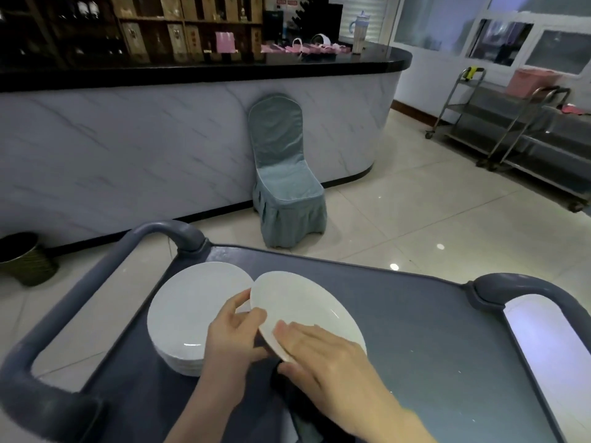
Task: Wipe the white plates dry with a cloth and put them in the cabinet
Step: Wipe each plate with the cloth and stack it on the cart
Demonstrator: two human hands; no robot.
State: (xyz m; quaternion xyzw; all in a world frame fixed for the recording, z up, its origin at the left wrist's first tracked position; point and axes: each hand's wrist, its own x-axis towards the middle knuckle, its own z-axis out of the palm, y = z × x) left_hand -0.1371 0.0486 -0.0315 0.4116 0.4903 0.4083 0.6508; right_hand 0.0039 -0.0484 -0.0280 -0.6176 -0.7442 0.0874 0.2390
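A glossy white plate (303, 302) sits tilted at lower centre, lifted off the cart. The left hand (230, 334) pinches its left rim, thumb on top. The right hand (323, 356) clamps its near edge, fingers flat on the face and thumb beneath. Just left of it, a stack of white plates (192, 308) rests on the grey service cart (431, 346). Behind, a blue covered chair (284, 174) stands against a marble-look counter (128, 139) on pale floor tiles (415, 219). 2 steel trolleys (511, 123) stand at upper right.
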